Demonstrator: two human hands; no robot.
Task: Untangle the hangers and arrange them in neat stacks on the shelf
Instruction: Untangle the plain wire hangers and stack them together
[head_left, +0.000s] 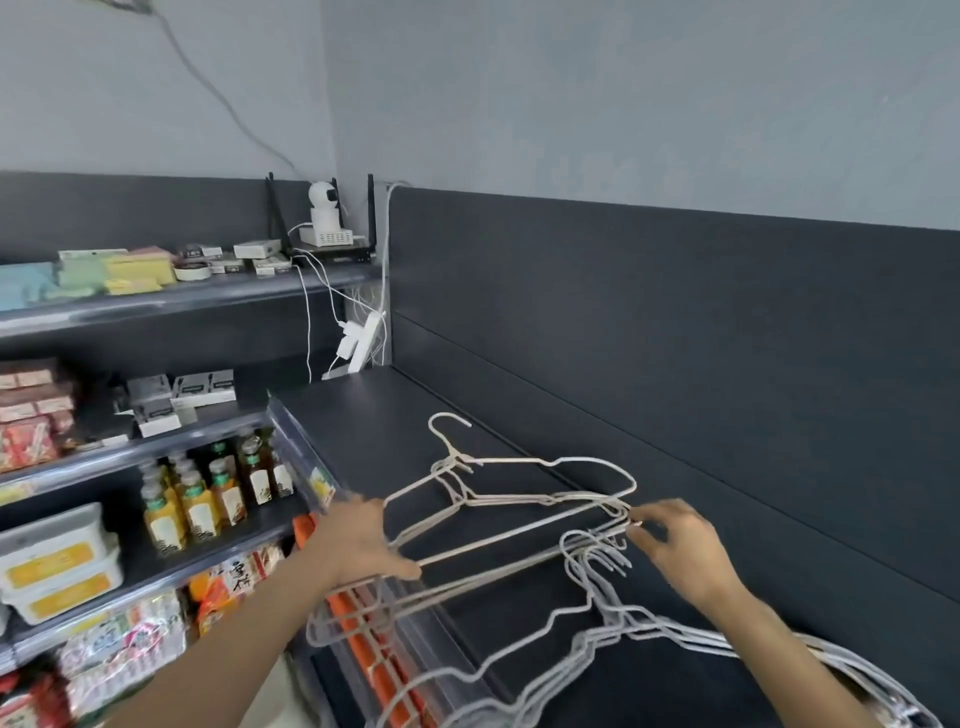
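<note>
Head camera: the left hand (363, 540) curls around the left ends of a bundle of thin white wire hangers (498, 502), right at the left edge of the dark grey shelf surface (389, 415). The right hand (680, 545) pinches the bundle's right shoulder mid-surface. A second heap of white wire hangers (675, 636) sprawls toward the near right corner, its hooks touching the bundle.

- I'm looking into a small shop, with tiered display shelves (156, 312) running along the left.
- Bottled drinks (208, 499), snack packets (124, 644) and tubs (57, 561) are sitting in rows there.
- A security camera (324, 205) is perching in the far corner.
</note>
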